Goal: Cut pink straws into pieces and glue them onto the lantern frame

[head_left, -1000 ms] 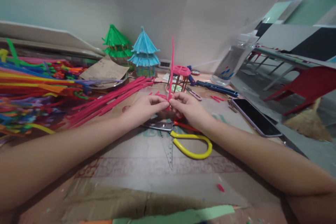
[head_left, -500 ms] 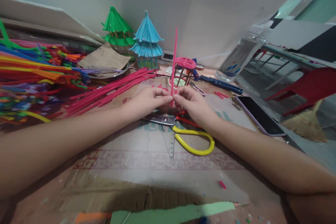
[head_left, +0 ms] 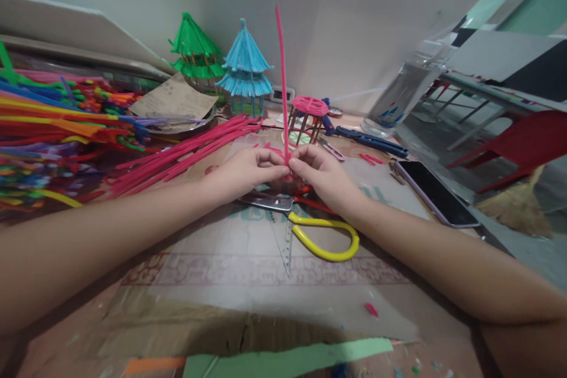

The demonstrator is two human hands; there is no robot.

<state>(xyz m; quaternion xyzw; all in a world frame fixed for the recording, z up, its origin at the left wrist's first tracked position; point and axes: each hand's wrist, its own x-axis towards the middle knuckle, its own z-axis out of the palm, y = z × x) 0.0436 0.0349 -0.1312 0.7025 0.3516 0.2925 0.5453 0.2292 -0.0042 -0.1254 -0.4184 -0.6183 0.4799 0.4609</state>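
A long pink pipe cleaner [head_left: 282, 71] stands nearly upright above my fingertips. Near its lower end, my left hand [head_left: 257, 170] pinches it between thumb and fingers. My right hand [head_left: 316, 168] is closed against the same spot, with its fingertips touching the left ones. Below the hands lie scissors [head_left: 330, 239] with yellow and red handles, over a clear set square [head_left: 283, 248]. Behind the hands stands a small round frame [head_left: 310, 106] with a pink top and brown posts. A bundle of pink pipe cleaners [head_left: 190, 150] lies left of my left hand.
A green model pavilion [head_left: 195, 44] and a blue one [head_left: 245, 62] stand by the wall. Multicoloured pipe cleaners [head_left: 53, 118] heap at the left. Rightward are a dark blue long-handled tool [head_left: 372, 139], a water bottle [head_left: 394, 97] and a phone [head_left: 436, 192]. Pink scraps [head_left: 371, 159] lie nearby.
The pink pipe cleaner's upper end has swung left and stands higher above my fingers. Both hands stay pinched together in nearly the same place.
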